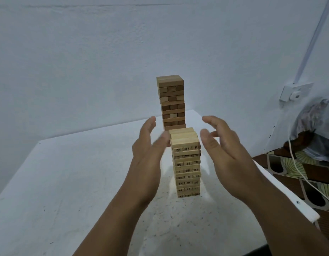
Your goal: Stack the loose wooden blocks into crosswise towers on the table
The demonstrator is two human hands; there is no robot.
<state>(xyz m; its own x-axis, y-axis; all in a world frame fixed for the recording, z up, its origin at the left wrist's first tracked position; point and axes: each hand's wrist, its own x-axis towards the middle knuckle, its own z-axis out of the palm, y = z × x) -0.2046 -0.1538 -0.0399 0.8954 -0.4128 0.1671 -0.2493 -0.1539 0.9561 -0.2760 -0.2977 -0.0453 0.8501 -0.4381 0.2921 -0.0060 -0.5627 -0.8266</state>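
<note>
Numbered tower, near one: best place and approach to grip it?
Probably low on the near numbered tower, one of the hands pressing flat on each side face: left hand from the left, right hand from the right. It is tall, narrow, loosely stacked; gripping the top lifts only upper layers.

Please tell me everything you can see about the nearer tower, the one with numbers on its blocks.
The numbered tower is built of pale wooden blocks in crosswise layers, three per layer, with black numbers printed on the block ends. It stands upright on the white table, in front of a darker, unnumbered tower. The left hand and right hand flank its top, fingers straight; the left fingertips seem to touch it.
</note>
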